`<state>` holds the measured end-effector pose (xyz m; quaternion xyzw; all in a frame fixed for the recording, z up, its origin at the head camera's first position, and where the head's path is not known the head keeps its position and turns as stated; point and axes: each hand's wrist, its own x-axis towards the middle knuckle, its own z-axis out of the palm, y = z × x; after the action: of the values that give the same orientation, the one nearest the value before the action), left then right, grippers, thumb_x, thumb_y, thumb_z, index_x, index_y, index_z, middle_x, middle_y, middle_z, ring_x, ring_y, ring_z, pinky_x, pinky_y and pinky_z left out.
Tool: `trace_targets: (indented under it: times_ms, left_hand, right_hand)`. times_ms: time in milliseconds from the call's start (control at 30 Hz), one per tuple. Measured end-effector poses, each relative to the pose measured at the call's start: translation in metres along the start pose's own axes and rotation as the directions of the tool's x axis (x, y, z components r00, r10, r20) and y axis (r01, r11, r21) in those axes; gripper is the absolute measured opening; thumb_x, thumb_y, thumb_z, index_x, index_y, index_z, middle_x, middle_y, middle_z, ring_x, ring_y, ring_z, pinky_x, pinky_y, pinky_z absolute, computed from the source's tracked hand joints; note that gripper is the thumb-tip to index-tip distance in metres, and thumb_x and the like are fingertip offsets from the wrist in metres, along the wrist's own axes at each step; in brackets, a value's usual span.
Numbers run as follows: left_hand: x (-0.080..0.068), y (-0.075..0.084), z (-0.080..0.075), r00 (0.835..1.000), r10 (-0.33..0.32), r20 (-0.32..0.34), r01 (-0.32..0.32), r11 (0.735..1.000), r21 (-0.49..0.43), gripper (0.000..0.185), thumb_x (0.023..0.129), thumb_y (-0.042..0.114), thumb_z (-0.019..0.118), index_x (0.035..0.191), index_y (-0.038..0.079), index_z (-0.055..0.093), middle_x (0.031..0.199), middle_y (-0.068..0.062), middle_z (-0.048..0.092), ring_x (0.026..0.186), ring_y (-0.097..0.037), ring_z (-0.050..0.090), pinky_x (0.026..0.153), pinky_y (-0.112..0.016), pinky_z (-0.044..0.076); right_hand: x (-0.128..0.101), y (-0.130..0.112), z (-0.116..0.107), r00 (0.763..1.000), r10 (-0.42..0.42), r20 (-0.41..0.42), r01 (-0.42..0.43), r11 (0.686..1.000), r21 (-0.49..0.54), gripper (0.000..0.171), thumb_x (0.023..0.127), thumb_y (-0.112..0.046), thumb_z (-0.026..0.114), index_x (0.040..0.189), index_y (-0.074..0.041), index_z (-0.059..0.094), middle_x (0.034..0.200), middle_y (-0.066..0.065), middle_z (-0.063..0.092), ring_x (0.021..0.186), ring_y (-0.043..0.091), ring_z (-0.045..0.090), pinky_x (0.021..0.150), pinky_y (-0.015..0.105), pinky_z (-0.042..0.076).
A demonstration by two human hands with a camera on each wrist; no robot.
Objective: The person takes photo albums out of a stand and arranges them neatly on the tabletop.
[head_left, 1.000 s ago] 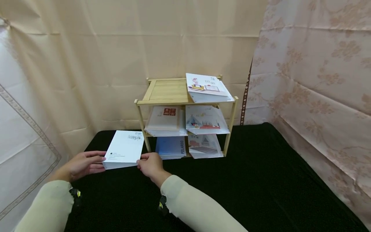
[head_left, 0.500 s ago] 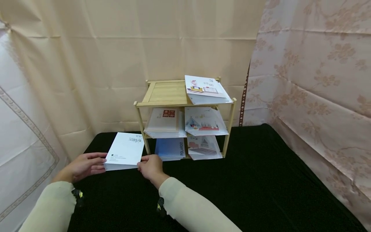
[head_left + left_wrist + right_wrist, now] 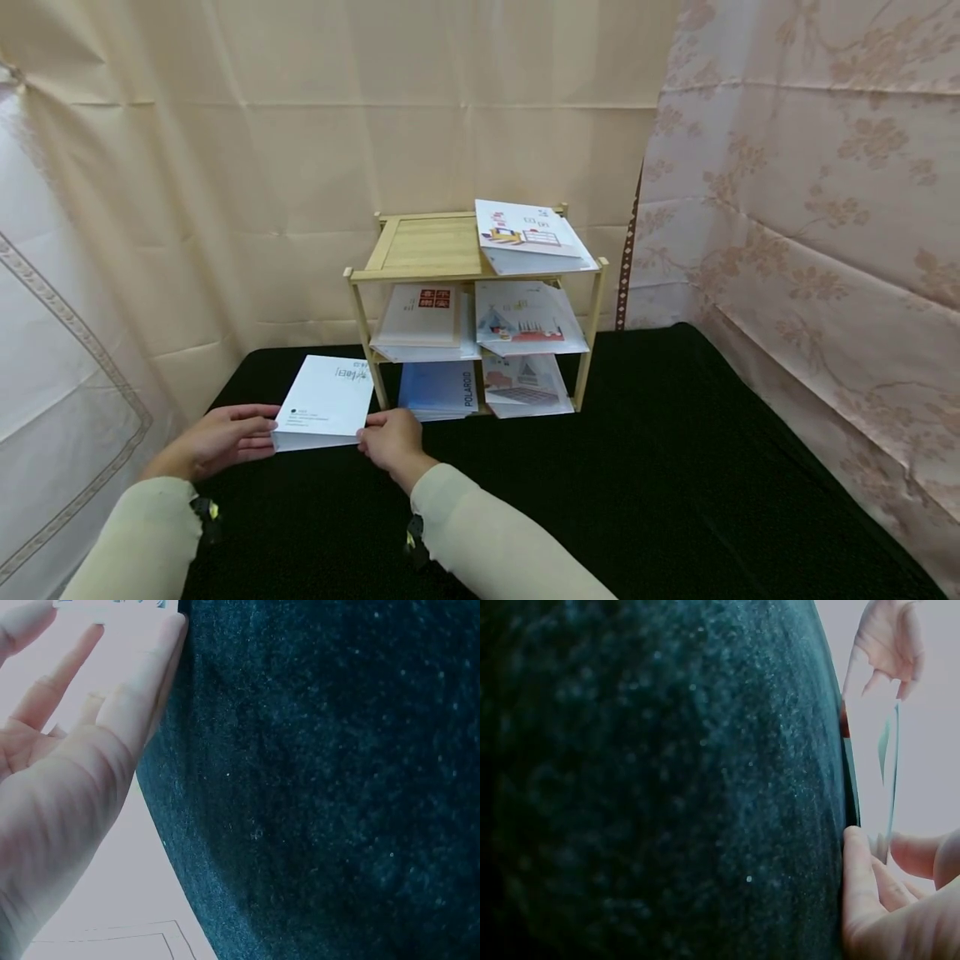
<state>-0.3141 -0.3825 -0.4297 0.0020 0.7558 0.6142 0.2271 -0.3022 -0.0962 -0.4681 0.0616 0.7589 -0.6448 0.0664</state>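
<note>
A white booklet (image 3: pixel 325 403) lies on the black tablecloth (image 3: pixel 637 467) just left of the wooden shelf (image 3: pixel 431 246), its far corner near the shelf's front left leg. The left hand (image 3: pixel 225 433) holds the booklet's left edge, fingers nearly straight along it with the thumb on top. The right hand (image 3: pixel 390 437) grips the booklet's right near corner, its fingers curled around the edge.

The shelf stands at the back of the tablecloth, against the beige curtain (image 3: pixel 300 167), and has 3 levels. On its top level, at the right, lies a white booklet with a picture (image 3: pixel 528 236). The middle level holds a cream booklet with a red stamp (image 3: pixel 423 315) and an illustrated one (image 3: pixel 525 318). The bottom level holds a blue booklet (image 3: pixel 438 390) and another illustrated one (image 3: pixel 525 385).
</note>
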Motion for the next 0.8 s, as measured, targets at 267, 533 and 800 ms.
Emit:
trace_targets:
  times_ms: [267, 533, 800]
  left_hand:
    - [0.0035, -0.0003, -0.0001, 1.000, -0.023, -0.015, 0.023, 1.000, -0.001, 0.065, 0.105, 0.020, 0.059, 0.157, -0.005, 0.029, 0.117, -0.006, 0.072, 0.111, -0.029, 0.072, 0.100, -0.048, 0.059]
    - [0.0032, -0.0015, 0.0004, 0.998, -0.042, -0.036, 0.043, 0.999, 0.015, 0.064, 0.104, 0.019, 0.060, 0.156, -0.006, 0.032, 0.116, -0.007, 0.072, 0.111, -0.028, 0.072, 0.100, -0.049, 0.059]
    - [0.0011, -0.0006, 0.0026, 0.998, -0.055, -0.044, 0.055, 0.998, 0.007, 0.065, 0.104, 0.018, 0.060, 0.156, -0.006, 0.031, 0.116, -0.006, 0.073, 0.112, -0.028, 0.072, 0.101, -0.049, 0.059]
  right_hand:
    - [0.0058, 0.0016, -0.0001, 1.000, 0.016, -0.009, -0.017, 1.000, -0.010, 0.014, 0.084, -0.003, 0.080, 0.097, -0.007, 0.078, 0.073, 0.003, 0.072, 0.065, 0.017, 0.071, 0.060, 0.028, 0.062]
    - [0.0013, 0.0006, -0.0025, 1.000, 0.000, -0.009, -0.001, 0.998, -0.062, 0.015, 0.083, -0.004, 0.082, 0.098, -0.007, 0.078, 0.072, 0.003, 0.073, 0.065, 0.017, 0.072, 0.057, 0.025, 0.060]
    - [0.0036, 0.0018, -0.0029, 1.000, 0.013, -0.002, -0.013, 0.997, -0.073, 0.015, 0.082, -0.006, 0.083, 0.096, -0.009, 0.078, 0.069, -0.001, 0.070, 0.063, 0.015, 0.069, 0.059, 0.029, 0.061]
